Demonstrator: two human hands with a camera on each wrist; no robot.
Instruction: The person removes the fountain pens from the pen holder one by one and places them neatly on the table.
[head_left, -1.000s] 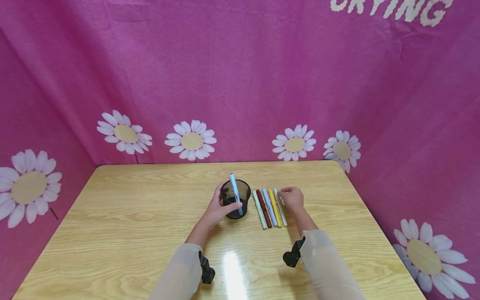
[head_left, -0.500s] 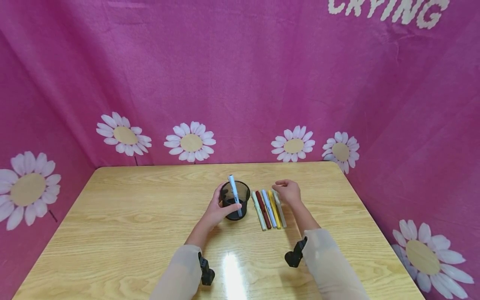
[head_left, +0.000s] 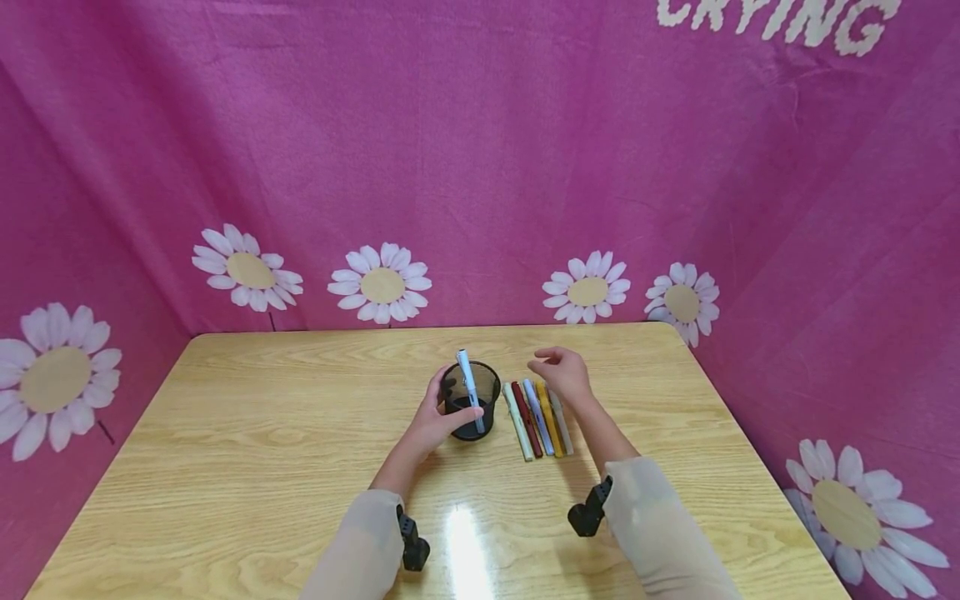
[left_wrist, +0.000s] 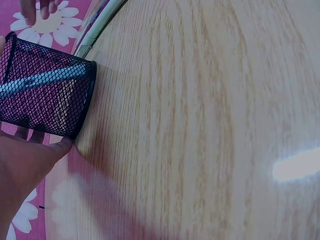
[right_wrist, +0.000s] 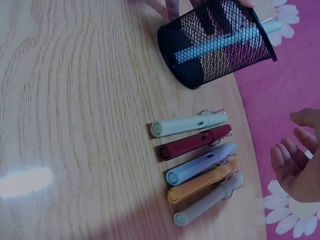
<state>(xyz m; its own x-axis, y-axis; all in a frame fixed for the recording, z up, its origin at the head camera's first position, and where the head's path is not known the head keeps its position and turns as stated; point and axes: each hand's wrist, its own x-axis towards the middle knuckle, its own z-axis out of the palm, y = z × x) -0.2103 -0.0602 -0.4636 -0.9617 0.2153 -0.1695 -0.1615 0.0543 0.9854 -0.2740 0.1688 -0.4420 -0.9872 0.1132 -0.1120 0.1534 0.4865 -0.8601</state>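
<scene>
My left hand [head_left: 435, 421] grips a black mesh pen cup [head_left: 491, 410], its thumb on the near side. The cup stands upright on the table, and one light blue pen [head_left: 467, 369] leans inside it. To the cup's right, several capped pens lie side by side: pale green [right_wrist: 185, 124], dark red [right_wrist: 192, 143], lavender blue [right_wrist: 200, 164], orange-yellow [right_wrist: 202, 181] and grey [right_wrist: 207, 201]. Above the far ends of this row hovers my right hand [head_left: 566, 375], fingers loosely bent and holding nothing. In the right wrist view, a gap separates that hand from the pens' clips.
The wooden table [head_left: 285, 433] reaches back to a magenta cloth [head_left: 480, 167] printed with daisies, which also hangs at both sides. A bright light reflection [head_left: 467, 550] shows on the tabletop in front of the cup.
My right hand has lifted off the grey pen and moved up and left, over the row's far ends. The left hand, the cup and the light blue pen have stayed put.
</scene>
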